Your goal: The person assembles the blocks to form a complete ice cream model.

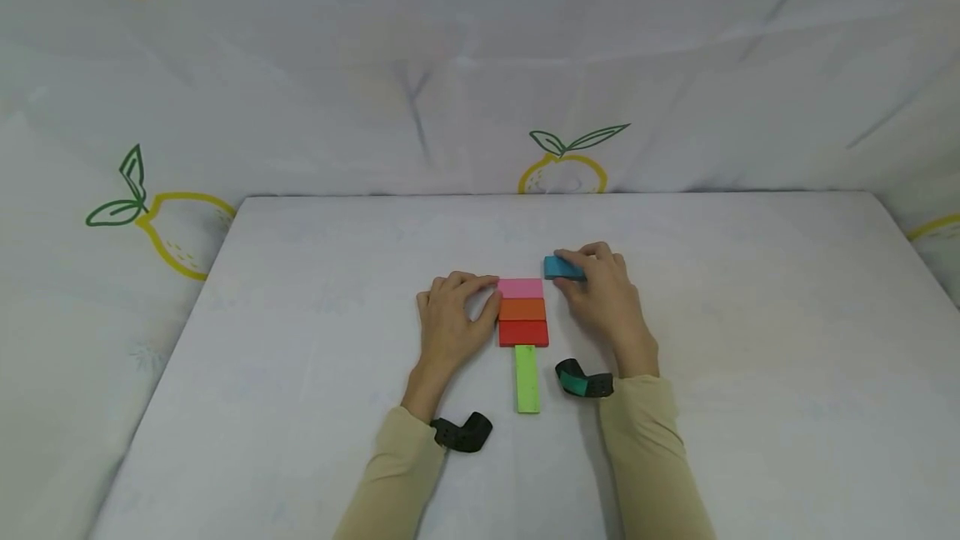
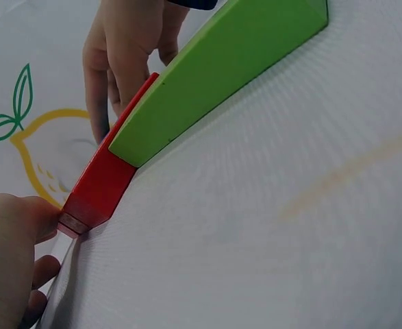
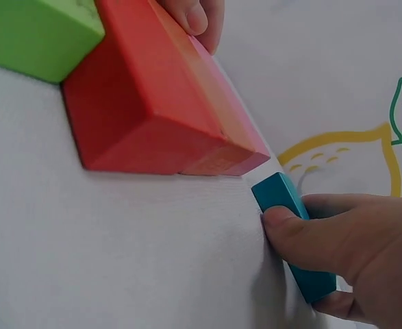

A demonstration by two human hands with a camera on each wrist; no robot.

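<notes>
Between the thumb and fingers of my right hand [image 1: 606, 298] is a blue block [image 1: 564, 267], tilted in the right wrist view and just beyond the right end of the pink block [image 1: 521, 288]. The pink, orange [image 1: 522, 309] and red [image 1: 523, 333] blocks lie side by side, long faces together. A green block [image 1: 527, 379] points toward me from the middle of the red one. My left hand [image 1: 450, 319] touches the left ends of the row, index finger extended by the pink block and thumb lower down. Its other fingers are partly hidden.
A white cloth covers the table [image 1: 750, 407]. Behind it hangs a white sheet [image 1: 300, 90] with printed lemons. Dark wrist devices sit on both wrists, the left one [image 1: 471, 432] and the right one [image 1: 585, 382] jutting inward on either side of the green block.
</notes>
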